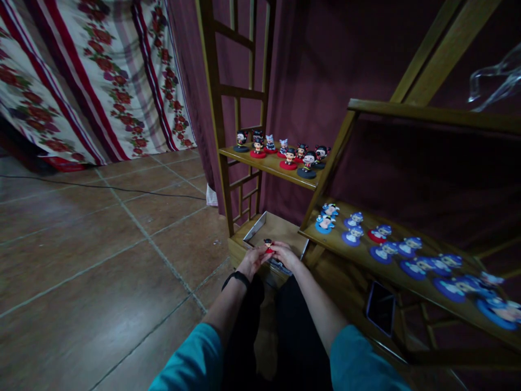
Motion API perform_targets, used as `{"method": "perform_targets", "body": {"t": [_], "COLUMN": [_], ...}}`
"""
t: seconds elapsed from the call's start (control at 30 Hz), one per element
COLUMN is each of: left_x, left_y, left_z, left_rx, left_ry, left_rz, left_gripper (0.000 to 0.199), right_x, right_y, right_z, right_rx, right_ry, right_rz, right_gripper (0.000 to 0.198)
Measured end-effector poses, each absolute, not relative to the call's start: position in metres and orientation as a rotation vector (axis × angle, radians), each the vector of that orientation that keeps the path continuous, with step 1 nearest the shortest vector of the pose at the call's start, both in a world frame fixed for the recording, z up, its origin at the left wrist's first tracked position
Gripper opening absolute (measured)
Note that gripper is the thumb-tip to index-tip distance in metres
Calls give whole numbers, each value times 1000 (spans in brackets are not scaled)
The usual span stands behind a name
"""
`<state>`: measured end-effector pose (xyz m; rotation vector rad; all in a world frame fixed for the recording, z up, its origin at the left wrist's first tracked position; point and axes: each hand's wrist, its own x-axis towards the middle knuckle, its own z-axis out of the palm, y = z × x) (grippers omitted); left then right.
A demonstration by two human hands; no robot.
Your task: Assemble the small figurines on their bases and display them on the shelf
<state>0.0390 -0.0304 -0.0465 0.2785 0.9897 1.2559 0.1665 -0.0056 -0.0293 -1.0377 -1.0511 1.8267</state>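
Observation:
A small black-haired figurine (267,244) on a red base stands upright between my two hands, over the near part of an open cardboard box (255,227). My left hand (253,258) closes on its left side, with a dark band on the wrist. From the other side, my right hand (284,253) grips the red base too. The fingertips are small and partly hidden behind the base. Above the box, several similar figurines (290,157) on red and dark round bases stand on a wooden shelf (266,165).
Several blue-and-white figurines (353,235) line the lower right shelf (345,252). Below it lies a dark phone (381,308). A wooden upright (222,125) rises left of the box. A cable (122,189) crosses the tiled floor (101,255). Clear plastic (499,76) shows at upper right.

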Motion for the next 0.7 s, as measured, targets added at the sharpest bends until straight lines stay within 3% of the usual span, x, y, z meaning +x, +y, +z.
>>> {"method": "perform_targets", "body": {"t": [0.43, 0.7], "left_x": [39, 43], "left_y": [-32, -34], "left_z": [-48, -48], "left_rx": [321, 388], "left_ry": [1012, 1076], "left_rz": [1271, 1501], "left_gripper": [10, 18], "right_x": [167, 160], "right_y": [-4, 1], "right_z": [-35, -51], "right_rx": [-978, -1087], "right_ry": [-1108, -1110], "right_rz": [1833, 1611], "right_gripper": [24, 30]}}
